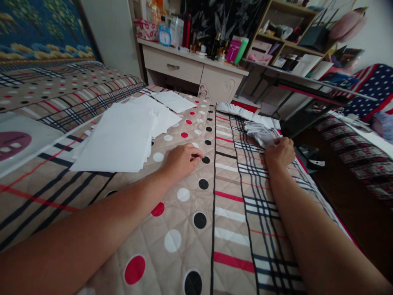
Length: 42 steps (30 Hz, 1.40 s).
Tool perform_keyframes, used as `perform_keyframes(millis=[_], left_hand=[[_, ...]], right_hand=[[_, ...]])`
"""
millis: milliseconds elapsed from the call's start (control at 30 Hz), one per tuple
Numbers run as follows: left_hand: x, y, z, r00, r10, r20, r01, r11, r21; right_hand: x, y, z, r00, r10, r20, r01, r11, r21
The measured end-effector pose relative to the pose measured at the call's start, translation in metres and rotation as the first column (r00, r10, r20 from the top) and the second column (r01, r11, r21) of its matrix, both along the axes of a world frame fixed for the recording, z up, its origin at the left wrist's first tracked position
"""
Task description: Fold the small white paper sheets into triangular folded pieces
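My left hand rests on the dotted bedspread with its fingers curled in; nothing shows between them. To its left lies a spread pile of white paper sheets, with more sheets behind. My right hand is closed at the near end of a bunch of thin, greyish-white, slightly shiny packets near the bed's right edge. Its fingertips are partly hidden. Just beyond that bunch, a long row of overlapping white folded pieces lies along the bed.
A white bag with a pink oval lies at the far left. Beyond the bed stands a white dresser carrying bottles and a blue clock. At right are a shelf unit and a narrow table; the bed edge drops to dark floor.
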State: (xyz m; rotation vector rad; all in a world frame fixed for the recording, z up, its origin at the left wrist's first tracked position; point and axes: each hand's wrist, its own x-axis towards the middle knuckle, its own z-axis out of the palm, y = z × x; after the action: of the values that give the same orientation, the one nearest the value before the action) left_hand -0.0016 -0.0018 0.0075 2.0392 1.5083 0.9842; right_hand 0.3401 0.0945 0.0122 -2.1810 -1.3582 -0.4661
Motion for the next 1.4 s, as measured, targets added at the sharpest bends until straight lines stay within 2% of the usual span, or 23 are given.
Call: perform_keyframes(millis=[133,200,267,333,400,567,700,833,900,1000,1133,1267,1400], left_hand=[[0.0,0.001,0.001,1.0,0.003,-0.006,-0.003,1.0,-0.009],[0.0,0.0,0.002,1.0,-0.004,-0.01,0.003,1.0,-0.013],[0.0,-0.001,0.002,1.0,-0.004,-0.015,0.004,1.0,-0.018],[0.0,-0.002,0.002,1.0,-0.001,-0.022,0.001,1.0,-0.02],[0.0,-0.003,0.002,1.0,-0.002,-0.025,0.002,1.0,-0.015],[-0.001,-0.002,0.002,1.0,-0.01,-0.024,0.01,1.0,-0.004],[-0.001,-0.001,0.001,1.0,-0.005,-0.026,0.005,1.0,-0.002],[-0.001,0.0,0.001,1.0,0.012,-0.024,-0.012,1.0,0.001],[-0.001,0.001,0.002,1.0,0.001,0.001,-0.001,1.0,-0.002],[-0.003,0.003,0.002,0.999,-0.027,0.047,0.027,1.0,-0.006],[-0.003,0.006,-0.001,0.997,-0.041,0.066,0.041,0.999,-0.007],[0.0,0.004,-0.003,0.994,-0.057,0.094,0.06,0.998,-0.024],[-0.017,-0.011,0.011,0.983,-0.172,0.061,0.177,0.98,-0.094]], right_hand=[[-0.003,-0.008,0.0,1.0,0.025,0.018,-0.027,0.994,0.107],[-0.005,-0.011,0.0,0.995,0.084,0.056,-0.091,0.988,0.122],[-0.007,-0.011,-0.001,0.968,0.222,0.115,-0.229,0.972,0.051],[-0.009,-0.009,-0.003,0.916,0.37,0.156,-0.364,0.929,-0.067],[-0.01,-0.006,-0.006,0.868,0.464,0.175,-0.44,0.884,-0.161],[-0.012,-0.006,-0.009,0.856,0.484,0.183,-0.444,0.869,-0.217],[-0.017,-0.016,-0.003,0.875,0.448,0.184,-0.418,0.89,-0.18],[-0.042,-0.031,-0.002,0.878,0.463,0.121,-0.447,0.884,-0.138],[-0.066,-0.041,-0.007,0.848,0.528,0.041,-0.52,0.844,-0.13],[-0.111,-0.061,-0.015,0.733,0.665,-0.144,-0.677,0.734,-0.056],[-0.159,-0.088,-0.022,0.604,0.792,-0.089,-0.796,0.605,-0.027],[-0.17,-0.095,-0.021,0.553,0.828,-0.094,-0.832,0.555,-0.006],[-0.163,-0.092,-0.02,0.516,0.837,-0.179,-0.845,0.533,0.055]])
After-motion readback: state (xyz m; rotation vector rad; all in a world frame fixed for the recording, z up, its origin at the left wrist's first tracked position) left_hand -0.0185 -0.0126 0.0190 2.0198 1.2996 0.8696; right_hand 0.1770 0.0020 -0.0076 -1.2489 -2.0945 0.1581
